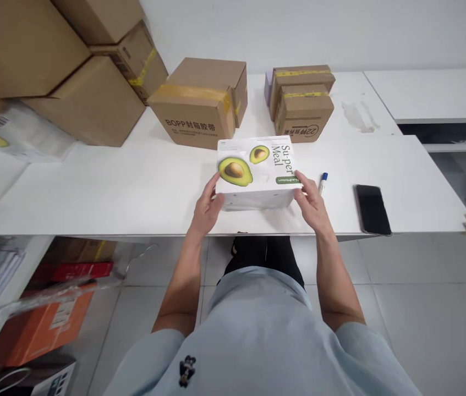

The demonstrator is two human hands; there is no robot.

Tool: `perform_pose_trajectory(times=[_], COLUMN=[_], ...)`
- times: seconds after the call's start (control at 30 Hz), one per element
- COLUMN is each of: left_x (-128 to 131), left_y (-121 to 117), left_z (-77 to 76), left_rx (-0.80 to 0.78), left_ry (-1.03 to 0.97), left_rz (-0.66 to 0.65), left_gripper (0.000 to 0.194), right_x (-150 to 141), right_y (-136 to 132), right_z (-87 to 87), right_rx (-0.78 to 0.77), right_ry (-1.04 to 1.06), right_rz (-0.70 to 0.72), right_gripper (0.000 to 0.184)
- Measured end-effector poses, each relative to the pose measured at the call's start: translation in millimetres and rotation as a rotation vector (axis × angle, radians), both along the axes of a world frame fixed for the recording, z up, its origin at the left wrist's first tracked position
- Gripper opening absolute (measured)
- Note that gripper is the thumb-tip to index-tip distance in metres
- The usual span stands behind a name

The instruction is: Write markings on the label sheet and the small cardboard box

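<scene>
A white carton (pixel 257 170) printed with avocado halves and the words "Su-per Meal" is at the front middle of the white table, its long side facing me. My left hand (pixel 207 208) grips its left end, fingers along the side and thumb at the near corner. At the opposite end my right hand (pixel 312 202) holds it the same way, fingertips by the green label. Whether the carton's underside touches the table I cannot tell. Just beyond my right fingers lies a marker (pixel 322 182) with a blue cap.
Behind the carton stand a large brown box (pixel 199 110) and two smaller brown boxes (pixel 305 113). More brown boxes (pixel 88 99) are stacked at the left, near another avocado-printed package (pixel 22 135). A black phone (pixel 373 209) lies at the right, near the table's (pixel 113 192) front edge.
</scene>
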State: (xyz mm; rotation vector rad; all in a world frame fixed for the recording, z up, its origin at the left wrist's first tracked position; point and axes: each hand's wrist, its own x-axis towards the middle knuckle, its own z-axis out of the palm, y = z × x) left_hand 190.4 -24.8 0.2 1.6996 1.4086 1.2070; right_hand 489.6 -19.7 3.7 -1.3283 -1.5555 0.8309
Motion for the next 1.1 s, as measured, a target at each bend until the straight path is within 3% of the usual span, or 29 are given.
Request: perform_pose_trajectory(times=[0.1,0.23,0.4,0.53,0.63,0.73,0.9,1.0,1.1], left_x=[-4,-1,1,4,6,6,5,8,18], left_y=[2,5,1,-3,-1,8,23,24,16], left_z=[-13.7,-16.9,11.2,44.7,61.8,63.6,49.9,54.3,70.4], left_rx=[-0.031,0.004,0.077,0.12,0.108,0.041,-0.027,0.022,0.198], left_ry=[-0.004,0.006,-0.039,-0.071,-0.09,-0.084,-0.048,0.048,0.272], left_rz=[-0.056,0.064,0.138,0.206,0.235,0.205,0.162,0.19,0.241], left_gripper=[0.09,0.085,0.084,0.073,0.068,0.065,0.058,0.054,0.047], right_x=[1,-3,-6,-10,-12,-11,-9,-10,-10], right_y=[-1,1,0,-5,-7,-6,2,12,27], right_z=[-4.8,-7.0,13.6,38.6,50.7,50.8,41.6,42.0,44.7], right_rx=[0.024,0.055,0.1,0.161,0.134,0.046,-0.056,-0.055,-0.102], right_ry=[-0.036,-0.042,0.049,0.129,0.169,0.225,0.272,0.279,0.272], right_rz=[0.053,-0.023,-0.176,-0.212,-0.204,-0.153,-0.119,-0.12,-0.089], right_gripper=[0.064,0.07,0.072,0.055,0.045,0.042,0.042,0.04,0.039])
